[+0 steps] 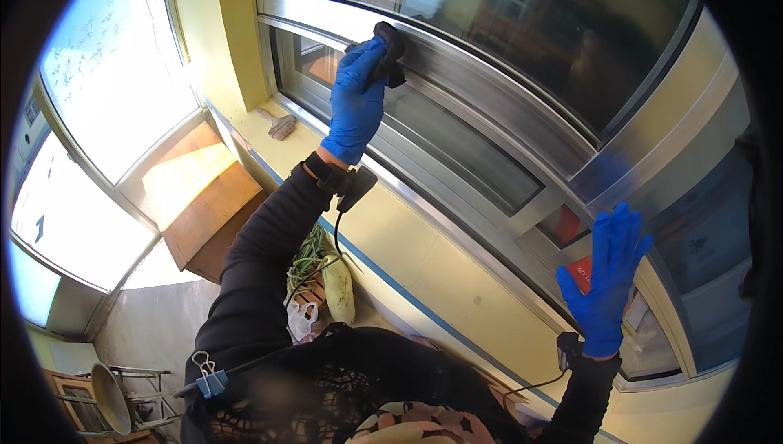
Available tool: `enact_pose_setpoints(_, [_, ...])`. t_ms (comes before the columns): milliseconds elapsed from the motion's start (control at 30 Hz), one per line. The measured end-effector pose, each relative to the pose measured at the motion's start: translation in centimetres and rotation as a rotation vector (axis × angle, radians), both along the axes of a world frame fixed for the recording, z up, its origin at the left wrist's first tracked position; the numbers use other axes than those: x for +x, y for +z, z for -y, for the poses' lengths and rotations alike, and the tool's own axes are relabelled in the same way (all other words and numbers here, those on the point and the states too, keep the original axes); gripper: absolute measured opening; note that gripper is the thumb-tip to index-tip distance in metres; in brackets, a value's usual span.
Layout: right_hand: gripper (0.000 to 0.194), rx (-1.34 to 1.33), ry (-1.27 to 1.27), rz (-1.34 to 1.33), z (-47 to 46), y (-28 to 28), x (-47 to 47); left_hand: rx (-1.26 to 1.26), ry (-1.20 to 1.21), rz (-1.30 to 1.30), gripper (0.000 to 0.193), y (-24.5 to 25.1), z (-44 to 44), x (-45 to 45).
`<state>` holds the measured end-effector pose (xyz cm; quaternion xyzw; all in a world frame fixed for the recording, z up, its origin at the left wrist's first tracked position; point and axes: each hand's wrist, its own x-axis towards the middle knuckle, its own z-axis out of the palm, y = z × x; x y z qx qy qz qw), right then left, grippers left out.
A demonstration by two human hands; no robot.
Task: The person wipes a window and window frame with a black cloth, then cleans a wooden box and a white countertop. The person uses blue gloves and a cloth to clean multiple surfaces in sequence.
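Gloved in blue, my left hand (358, 98) grips a dark cloth (389, 55) against the metal crossbar (483, 101) of a window. My right hand (602, 285), also in a blue glove, is spread with fingers apart by the lower right part of the window, beside the upright metal frame (618, 166). Whether its palm touches the glass I cannot tell. Behind that hand a red item bearing writing (580, 274) shows in part. Above the crossbar lies a large dark pane (526, 22) with reflections; a narrower pane (452, 144) sits below it.
A flat brush (278, 125) lies on the yellow sill (404, 236) at left. Below are a pale long gourd (338, 290), green stalks (306, 257) and a white plastic bag (301, 320). A wooden box (214, 211) stands by the bright glazing; a folding stool (113, 398) is lower left.
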<state>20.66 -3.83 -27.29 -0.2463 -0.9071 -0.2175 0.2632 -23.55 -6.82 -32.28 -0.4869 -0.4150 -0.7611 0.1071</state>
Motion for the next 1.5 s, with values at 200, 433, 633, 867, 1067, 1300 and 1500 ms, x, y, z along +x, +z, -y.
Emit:
enact_pose_setpoints(200, [0.079,-0.142,-0.015,-0.033,1.3,-2.5,6.3,-0.044,0.09,-0.203,0.041,-3.8,-2.8,7.4])
enact_pose_setpoints(433, [0.079,-0.364,0.103,-0.103,2.0,-5.5,9.2,-0.096,-0.301,-0.248,0.038,-2.6,-2.2,25.9])
enact_pose_setpoints(633, [0.085,-0.639,0.254,-0.369,2.7,-7.1,10.9,-0.549,-1.108,0.596,0.042,-3.4,2.2,30.7])
enact_pose_setpoints(867, [0.094,-1.057,0.457,-0.648,2.3,-8.3,10.2,-0.585,-1.308,0.528,0.048,-4.5,3.4,32.4])
enact_pose_setpoints(1067, [0.1,-1.115,0.543,-0.685,3.3,-7.9,9.4,-0.566,-1.306,0.585,0.048,-4.5,4.6,33.6])
enact_pose_setpoints(1300, [0.089,-1.1,0.522,-0.818,4.2,-7.2,8.7,-0.579,-1.122,0.31,0.045,-5.4,4.5,32.1])
enact_pose_setpoints(1500, [0.087,-1.118,0.534,-0.85,4.7,-6.8,7.9,-0.486,-1.309,0.584,0.044,-5.9,4.8,31.9])
